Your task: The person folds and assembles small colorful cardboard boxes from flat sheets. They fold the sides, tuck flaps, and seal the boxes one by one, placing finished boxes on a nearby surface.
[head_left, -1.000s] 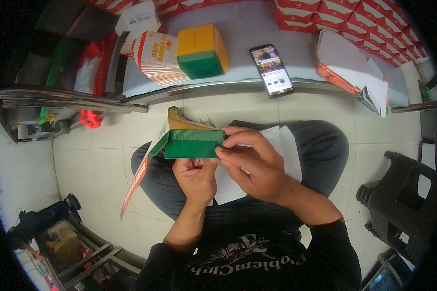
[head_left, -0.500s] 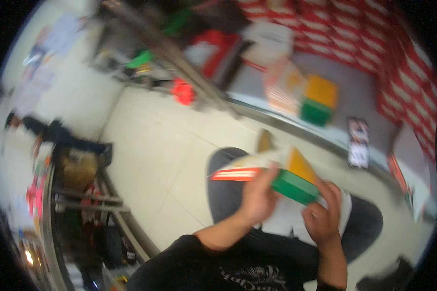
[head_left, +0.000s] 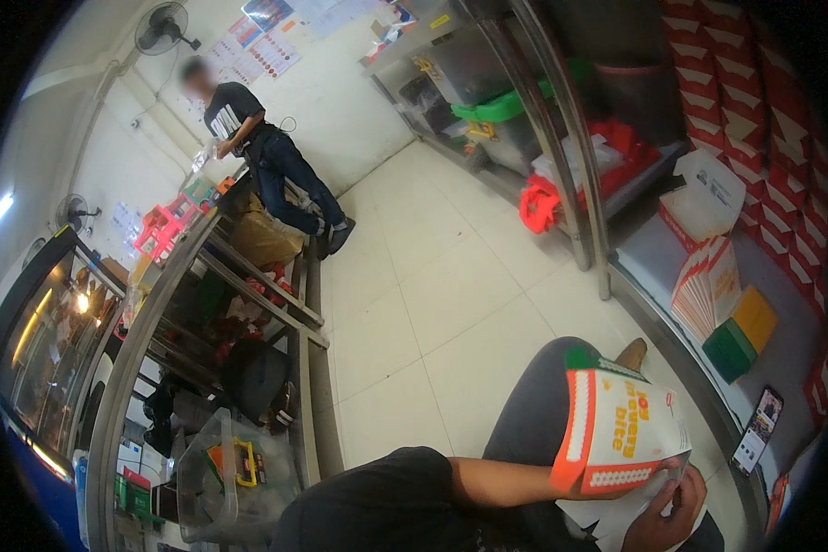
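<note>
A white paper carton (head_left: 616, 423) with orange edges and printed lettering stands over my lap, its printed face toward me. A strip of green (head_left: 577, 359) shows past its far-left corner. My right hand (head_left: 667, 520) has its fingers curled at the carton's lower right corner, gripping the edge. From the left my forearm (head_left: 506, 483) runs in behind the carton, which hides most of my left hand. Pale paper (head_left: 607, 524) lies on my lap below. To the right, on the grey shelf (head_left: 653, 262), a fan of matching cartons (head_left: 708, 285) leans beside a green and yellow block (head_left: 741, 336).
A phone (head_left: 757, 428) lies near the shelf's front edge. An open white box (head_left: 704, 198) and stacked red-and-white boxes (head_left: 745, 120) stand farther back. Metal posts (head_left: 580, 184) rise at the shelf's end. Left stand a metal rack (head_left: 124, 432) and a clear bin (head_left: 230, 488). A person (head_left: 267, 152) stands far off.
My view has swung left and up. The carton has turned so its printed face shows; its green and yellow sides are now mostly out of sight. My left hand has gone behind it.
</note>
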`<state>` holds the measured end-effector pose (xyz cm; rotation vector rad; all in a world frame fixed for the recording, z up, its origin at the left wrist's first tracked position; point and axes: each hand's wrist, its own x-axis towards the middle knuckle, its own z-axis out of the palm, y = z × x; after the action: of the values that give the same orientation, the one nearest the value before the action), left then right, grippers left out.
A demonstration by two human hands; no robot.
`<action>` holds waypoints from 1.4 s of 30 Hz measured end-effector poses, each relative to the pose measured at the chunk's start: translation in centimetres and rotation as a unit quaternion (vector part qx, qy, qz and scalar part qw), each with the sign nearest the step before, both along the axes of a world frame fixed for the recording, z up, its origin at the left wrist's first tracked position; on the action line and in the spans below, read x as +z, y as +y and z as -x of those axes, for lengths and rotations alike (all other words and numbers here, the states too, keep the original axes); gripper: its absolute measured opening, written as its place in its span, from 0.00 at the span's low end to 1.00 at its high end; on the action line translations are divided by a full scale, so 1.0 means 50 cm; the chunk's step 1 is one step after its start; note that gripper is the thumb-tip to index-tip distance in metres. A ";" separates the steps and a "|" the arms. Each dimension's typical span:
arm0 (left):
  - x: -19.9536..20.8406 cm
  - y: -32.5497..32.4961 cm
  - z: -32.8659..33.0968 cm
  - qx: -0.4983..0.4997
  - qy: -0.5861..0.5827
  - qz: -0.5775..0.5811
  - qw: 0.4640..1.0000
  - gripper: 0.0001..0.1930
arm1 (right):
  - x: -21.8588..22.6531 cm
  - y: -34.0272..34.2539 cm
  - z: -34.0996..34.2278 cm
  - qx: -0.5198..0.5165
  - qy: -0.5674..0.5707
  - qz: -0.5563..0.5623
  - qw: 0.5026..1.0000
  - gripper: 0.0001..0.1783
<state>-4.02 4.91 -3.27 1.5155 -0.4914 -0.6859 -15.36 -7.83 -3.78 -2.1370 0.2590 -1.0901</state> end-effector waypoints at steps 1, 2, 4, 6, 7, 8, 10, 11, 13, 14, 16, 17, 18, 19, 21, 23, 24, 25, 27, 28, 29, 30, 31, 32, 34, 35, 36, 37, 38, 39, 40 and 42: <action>0.003 0.000 0.004 -0.003 -0.003 0.003 1.000 0.17 | 0.003 -0.001 0.004 -0.011 0.008 0.001 1.000 0.10; 0.006 -0.005 0.005 -0.004 -0.010 0.001 1.000 0.16 | 0.004 -0.002 0.006 -0.024 0.014 -0.001 1.000 0.09; 0.011 -0.014 0.003 -0.005 -0.025 -0.006 1.000 0.16 | -0.026 -0.016 -0.003 0.016 0.012 -0.060 0.998 0.09; -0.006 -0.035 -0.013 -0.017 -0.035 0.022 0.999 0.15 | -0.036 -0.043 0.008 0.006 0.039 -0.085 0.996 0.10; -0.011 -0.034 -0.014 -0.009 -0.045 0.020 0.999 0.15 | -0.028 -0.038 0.001 0.005 0.052 -0.114 0.992 0.10; -0.021 -0.046 -0.014 -0.002 -0.062 0.024 0.998 0.15 | -0.032 -0.045 -0.005 0.010 0.037 -0.129 0.991 0.10; -0.039 -0.046 -0.006 0.021 -0.087 0.018 0.996 0.14 | -0.045 -0.039 -0.029 0.008 0.029 -0.186 0.982 0.10; -0.046 -0.043 -0.004 0.028 -0.118 0.017 0.993 0.14 | -0.048 -0.038 -0.028 -0.007 0.020 -0.221 0.975 0.10; -0.041 -0.026 -0.003 0.030 -0.279 -0.026 0.959 0.13 | -0.031 -0.042 -0.034 0.000 0.002 -0.229 0.973 0.09; -0.032 -0.022 -0.011 0.023 -0.404 -0.058 0.913 0.13 | -0.033 -0.052 -0.032 -0.005 -0.004 -0.224 0.975 0.08; -0.036 -0.026 -0.004 0.025 -0.576 -0.095 0.812 0.12 | -0.035 -0.058 -0.024 0.003 -0.016 -0.217 0.976 0.07; -0.045 -0.024 0.001 0.029 -0.568 -0.097 0.817 0.12 | -0.033 -0.058 -0.019 0.004 -0.016 -0.204 0.979 0.07; -0.069 -0.027 0.002 0.036 -0.559 -0.098 0.822 0.12 | -0.028 -0.058 -0.014 0.008 -0.015 -0.191 0.981 0.07; -0.084 -0.040 -0.003 0.059 -0.430 -0.057 0.899 0.08 | -0.026 -0.055 -0.016 0.015 -0.018 -0.179 0.984 0.06; -0.081 -0.032 0.010 0.071 -0.443 -0.127 0.885 0.06 | -0.022 -0.051 -0.014 0.017 -0.012 -0.179 0.984 0.06; -0.074 -0.029 0.002 0.060 -0.444 -0.141 0.883 0.05 | -0.018 -0.048 -0.014 0.017 -0.011 -0.174 0.984 0.06; -0.072 -0.027 -0.001 0.055 -0.445 -0.149 0.881 0.05 | -0.018 -0.048 -0.016 0.019 -0.010 -0.176 0.984 0.06; -0.072 -0.027 -0.001 0.053 -0.453 -0.156 0.876 0.05 | -0.019 -0.050 -0.015 0.019 -0.009 -0.176 0.984 0.06; -0.074 -0.025 -0.002 0.056 -0.458 -0.163 0.872 0.06 | -0.019 -0.052 -0.016 0.024 -0.011 -0.177 0.984 0.07; -0.078 -0.027 -0.001 0.059 -0.455 -0.159 0.874 0.06 | -0.020 -0.054 -0.015 0.024 -0.011 -0.177 0.984 0.07; -0.084 -0.028 0.000 0.069 -0.439 -0.146 0.884 0.06 | -0.022 -0.055 -0.014 0.025 -0.011 -0.176 0.984 0.08; -0.088 -0.028 0.002 0.080 -0.424 -0.133 0.892 0.07 | -0.026 -0.053 -0.014 0.024 -0.014 -0.177 0.984 0.08; -0.091 -0.029 0.004 0.077 -0.410 -0.139 0.898 0.07 | -0.032 -0.053 -0.017 0.024 -0.018 -0.177 0.984 0.09; -0.092 -0.028 0.005 0.075 -0.396 -0.145 0.903 0.08 | -0.037 -0.050 -0.019 0.025 -0.023 -0.178 0.984 0.09; -0.112 -0.018 0.005 0.065 -0.418 -0.136 0.896 0.10 | -0.041 -0.045 -0.022 0.017 -0.019 -0.182 0.983 0.09; -0.131 -0.012 0.000 0.058 -0.453 -0.120 0.881 0.11 | -0.043 -0.045 -0.025 0.013 -0.018 -0.182 0.983 0.09; -0.143 -0.006 0.005 0.049 -0.455 -0.113 0.882 0.12 | -0.046 -0.041 -0.027 -0.002 -0.017 -0.172 0.985 0.10; -0.141 -0.012 0.010 0.038 -0.457 -0.105 0.882 0.13 | -0.051 -0.040 -0.029 -0.021 -0.018 -0.160 0.987 0.10; -0.097 -0.035 0.036 0.026 -0.426 -0.110 0.898 0.13 | -0.056 -0.039 -0.029 -0.038 -0.018 -0.150 0.988 0.10; -0.075 -0.049 0.052 0.013 -0.395 -0.114 0.912 0.13 | -0.060 -0.043 -0.029 -0.046 -0.017 -0.125 0.991 0.10; -0.086 -0.042 0.057 0.024 -0.373 -0.074 0.925 0.13 | -0.062 -0.042 -0.029 -0.050 -0.016 -0.100 0.994 0.11; -0.097 -0.040 0.077 0.059 -0.215 0.028 0.975 0.14 | -0.059 -0.042 -0.029 -0.055 -0.025 -0.075 0.995 0.11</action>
<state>-7.88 2.90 -8.12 1.6291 -0.7321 -0.2452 -13.92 -9.92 -6.72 -1.9787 0.4259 -1.1484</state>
